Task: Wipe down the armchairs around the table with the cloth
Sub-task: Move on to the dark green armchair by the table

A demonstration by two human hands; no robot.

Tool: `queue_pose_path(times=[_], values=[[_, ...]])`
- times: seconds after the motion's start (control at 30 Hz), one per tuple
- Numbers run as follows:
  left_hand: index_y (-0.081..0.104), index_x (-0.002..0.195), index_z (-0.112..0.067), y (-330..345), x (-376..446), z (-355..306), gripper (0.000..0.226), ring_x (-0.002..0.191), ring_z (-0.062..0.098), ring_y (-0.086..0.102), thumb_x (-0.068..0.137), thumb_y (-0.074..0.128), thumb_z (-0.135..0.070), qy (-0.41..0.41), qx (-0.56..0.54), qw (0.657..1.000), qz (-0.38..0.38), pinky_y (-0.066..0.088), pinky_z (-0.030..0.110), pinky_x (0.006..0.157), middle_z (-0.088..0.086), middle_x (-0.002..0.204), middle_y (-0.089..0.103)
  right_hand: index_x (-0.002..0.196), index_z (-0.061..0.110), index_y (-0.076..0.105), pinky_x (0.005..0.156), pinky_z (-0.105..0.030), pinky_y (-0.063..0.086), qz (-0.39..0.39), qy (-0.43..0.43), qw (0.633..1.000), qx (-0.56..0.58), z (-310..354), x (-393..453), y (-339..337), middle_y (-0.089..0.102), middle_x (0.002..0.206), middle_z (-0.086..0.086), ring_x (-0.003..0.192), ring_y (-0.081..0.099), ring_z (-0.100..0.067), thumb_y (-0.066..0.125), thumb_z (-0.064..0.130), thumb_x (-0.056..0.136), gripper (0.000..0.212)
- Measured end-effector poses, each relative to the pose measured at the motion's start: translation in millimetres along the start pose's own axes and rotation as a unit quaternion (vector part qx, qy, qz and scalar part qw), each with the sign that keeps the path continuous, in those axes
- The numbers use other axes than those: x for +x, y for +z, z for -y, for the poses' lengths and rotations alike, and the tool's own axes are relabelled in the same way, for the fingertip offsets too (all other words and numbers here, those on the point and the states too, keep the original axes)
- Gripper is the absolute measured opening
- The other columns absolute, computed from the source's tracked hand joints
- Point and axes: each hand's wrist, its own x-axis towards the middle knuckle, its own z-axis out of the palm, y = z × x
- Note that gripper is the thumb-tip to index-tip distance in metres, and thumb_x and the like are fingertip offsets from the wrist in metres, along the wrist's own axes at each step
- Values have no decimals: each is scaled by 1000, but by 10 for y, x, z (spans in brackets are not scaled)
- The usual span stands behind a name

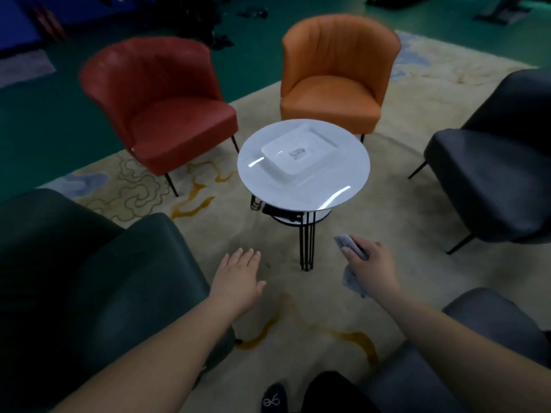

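Observation:
My right hand [371, 265] grips a grey cloth [351, 278] in the air, below the small round white table [262, 186]. With straight fingers and nothing in it, my left hand [240, 277] hovers over the carpet beside a dark green armchair [89, 278] at the near left. Around the table stand a red armchair [161, 108], an orange armchair [334, 76], a black armchair [495, 162] at the right and a grey armchair [489, 338] at the near right.
A white square dish [283, 162] sits on the table, and a lower shelf under the top holds dark items. A beige patterned carpet [298, 308] lies under everything, with green floor beyond it. My dark shoe [274, 397] shows at the bottom edge.

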Motion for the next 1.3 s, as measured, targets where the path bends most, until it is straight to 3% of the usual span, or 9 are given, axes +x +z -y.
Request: queue_pose_path(times=[0.27,0.4,0.57,0.7,0.93,1.07,1.2,1.3], values=[[5,157,-19,-295,993,-41,69,151,20,3,101,34,-48,15,-13,1000,9,3,41,123,-1,164,8,111,34,66,68,-22,38,-33,32,999,15,52,918,-63,61,89,-12,81,59,-22,60,32,89,23],[8,157,-19,-445,1655,-155,71,151,20,5,100,37,-48,2,-28,1000,5,4,42,122,0,164,10,113,38,63,65,-23,44,-13,38,999,25,7,1616,-161,61,91,-12,78,61,-26,56,46,86,29],[8,157,-20,-710,2534,-304,70,151,20,3,100,38,-47,-31,-50,998,0,5,42,122,-1,164,9,101,34,69,39,-19,42,24,-14,999,19,207,2624,-460,64,76,-15,56,62,-21,59,26,90,17],[8,157,-20,-926,3093,-380,68,151,20,3,101,36,-47,-75,-72,995,2,4,41,122,-1,164,8,96,25,69,34,-22,41,68,-49,996,-5,306,3417,-559,60,71,-16,48,58,-19,60,20,90,12],[9,157,-22,-1066,3849,-292,69,151,21,2,100,35,-51,-147,-126,981,9,7,43,123,0,165,5,106,31,67,34,-27,47,134,-41,990,9,336,4391,-249,60,84,-14,58,61,-27,60,28,91,17],[6,157,-23,-1007,4422,-126,73,151,24,-2,98,35,-55,-161,-125,978,32,3,46,122,3,165,2,113,39,63,37,-30,50,158,-17,987,4,237,4878,-1,57,98,-10,75,61,-28,59,40,88,25],[0,157,-26,-887,4987,4,79,151,26,-10,95,34,-62,-157,-119,978,66,-1,50,120,3,165,-6,111,38,64,38,-30,51,152,-22,988,-15,105,5377,192,58,95,-10,82,60,-30,58,41,87,25],[0,157,-27,-714,5343,21,80,150,25,-12,95,34,-64,-149,-106,980,74,-3,49,119,3,164,-9,105,37,64,42,-27,51,164,-29,986,-14,-19,5684,345,59,93,-10,76,60,-28,59,36,88,18]])
